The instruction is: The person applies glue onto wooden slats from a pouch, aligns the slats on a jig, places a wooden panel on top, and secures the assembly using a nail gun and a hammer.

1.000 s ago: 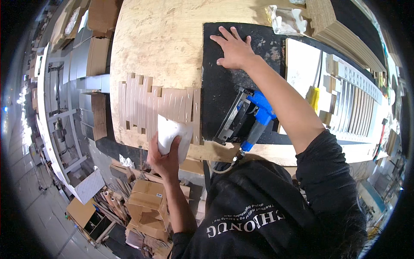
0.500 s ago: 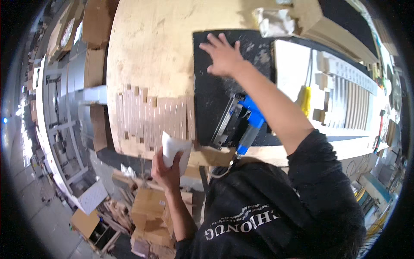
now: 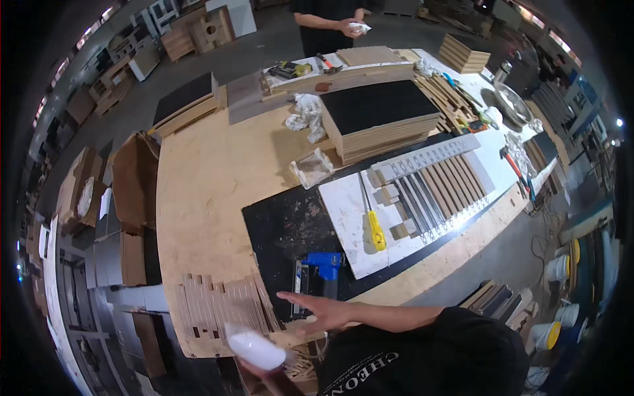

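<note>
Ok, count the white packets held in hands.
2: a white packet in the person's left hand, low in view; another white packet in a co-worker's hands, at the top. Others may be hidden.

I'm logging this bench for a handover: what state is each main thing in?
Left hand: closed, gripping
White bag: in left hand, blurred
Right hand: open, empty
Nail gun: lying on black mat
Strips: laid side by side
Screwdriver: lying on white board
Boards: stacked
</note>
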Available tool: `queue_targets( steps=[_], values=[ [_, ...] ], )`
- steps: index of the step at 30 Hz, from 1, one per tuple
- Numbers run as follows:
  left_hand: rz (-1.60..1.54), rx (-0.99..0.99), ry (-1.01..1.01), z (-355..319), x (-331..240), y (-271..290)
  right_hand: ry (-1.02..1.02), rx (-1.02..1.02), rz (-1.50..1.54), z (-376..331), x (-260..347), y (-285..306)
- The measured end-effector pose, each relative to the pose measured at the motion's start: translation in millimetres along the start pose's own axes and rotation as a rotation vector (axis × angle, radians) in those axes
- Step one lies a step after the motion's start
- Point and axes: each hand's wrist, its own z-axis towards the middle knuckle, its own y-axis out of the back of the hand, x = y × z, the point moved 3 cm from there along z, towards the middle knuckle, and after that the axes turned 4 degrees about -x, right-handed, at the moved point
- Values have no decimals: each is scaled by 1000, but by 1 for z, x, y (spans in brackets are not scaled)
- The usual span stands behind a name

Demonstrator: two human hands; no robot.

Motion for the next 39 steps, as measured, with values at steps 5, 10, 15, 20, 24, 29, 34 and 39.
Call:
queue_targets(
  steps=[5, 10, 15, 20, 24, 29, 34, 39],
  values=[
    [-1464, 259, 460, 83, -222, -50, 281, -372, 319, 13, 17, 10],
    [-1423, 431, 642, 136, -281, -155, 77, -762, 731, 37, -36, 83],
    [-1517, 581, 814, 171, -304, -227, 186, -870, 282, 60, -53, 159],
    [-1140, 361, 589, 209, -287, -282, 148, -876, 276, 74, -66, 197],
    [-857, 116, 372, 210, -254, -292, 35, -901, 326, 59, -77, 203],
    [-481, 44, -19, 184, -284, -280, 42, -935, 638, 33, -108, 211],
    [-130, 50, -259, 192, -299, -264, 13, -920, 576, 22, -77, 198],
    [102, 282, -219, 184, -324, -253, 8, -896, 465, -4, -72, 174]
  ],
)
